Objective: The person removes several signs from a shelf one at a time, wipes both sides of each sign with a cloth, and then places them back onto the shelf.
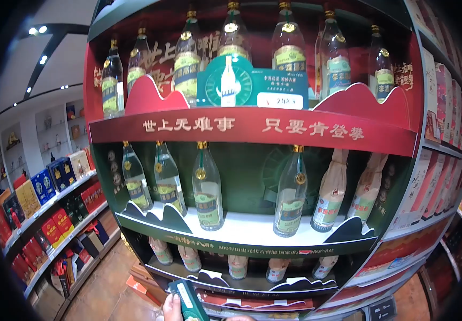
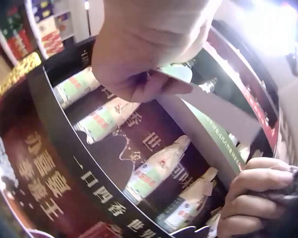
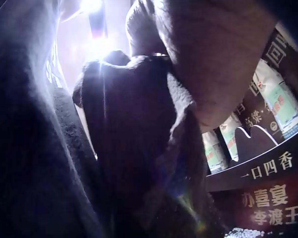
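My left hand pinches a green sign card with a white strip, low in the head view. In the left wrist view the left hand grips the card by one end, and the card's pale face stretches toward the right. My right hand has its fingers curled round a bunched dark cloth. The right wrist view shows that cloth hanging down beside the right hand. Only a sliver of the right hand shows at the head view's bottom edge.
Ahead stands a display shelf with clear bottles and paper-wrapped bottles. A green price sign stands on its upper tier. Boxed goods fill the shelves at left and right. A tiled floor shows at lower left.
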`<state>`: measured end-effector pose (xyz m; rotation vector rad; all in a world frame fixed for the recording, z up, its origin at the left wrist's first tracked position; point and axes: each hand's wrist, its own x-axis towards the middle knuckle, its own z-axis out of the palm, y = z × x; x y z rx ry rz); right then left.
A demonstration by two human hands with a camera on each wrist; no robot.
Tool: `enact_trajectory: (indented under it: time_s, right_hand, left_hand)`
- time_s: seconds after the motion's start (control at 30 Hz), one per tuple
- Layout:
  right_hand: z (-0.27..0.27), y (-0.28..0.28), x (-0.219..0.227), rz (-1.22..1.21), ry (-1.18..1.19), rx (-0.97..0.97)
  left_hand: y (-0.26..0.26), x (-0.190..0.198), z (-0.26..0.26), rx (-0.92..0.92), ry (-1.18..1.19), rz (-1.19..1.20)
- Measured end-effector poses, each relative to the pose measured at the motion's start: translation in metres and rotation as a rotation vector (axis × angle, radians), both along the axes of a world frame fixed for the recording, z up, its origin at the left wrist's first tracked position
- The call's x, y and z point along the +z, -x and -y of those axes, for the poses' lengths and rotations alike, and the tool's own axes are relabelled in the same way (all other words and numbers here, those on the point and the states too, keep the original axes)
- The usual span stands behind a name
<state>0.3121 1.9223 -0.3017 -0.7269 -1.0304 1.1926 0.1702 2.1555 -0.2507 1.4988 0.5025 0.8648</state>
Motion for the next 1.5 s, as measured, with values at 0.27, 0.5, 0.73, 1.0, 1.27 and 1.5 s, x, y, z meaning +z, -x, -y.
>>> enact_trajectory:
  time_s: [0.27,0.5,0.73,1.0,1.27,1.5]
  right_hand:
    - [0.043,0.018,0.031,0.152,0.319,-0.317]
    - [0.071,0.011,0.026,0.291,0.312,-0.697]
    - [0.099,0.007,0.024,0.223,0.254,-0.906]
    - [0.136,0.0,0.027,0.242,0.288,-0.92]
    - [0.166,0.004,0.022,0.237,0.408,-0.913]
    - [0.165,0.003,0.022,0.272,0.447,-0.889]
  left_hand:
    - [0.008,0.038,0.046,-0.518,-0.145,-0.414]
    - [-0.011,0.057,0.059,-0.66,-0.312,-0.413]
    - [-0.047,0.071,0.054,-0.72,-0.508,-0.436]
    - [-0.119,0.144,0.062,-0.507,-1.056,-0.271]
    - [-0.157,0.124,0.053,-0.461,-1.083,-0.317]
    - [-0.174,0.085,0.042,-0.496,-1.126,-0.311]
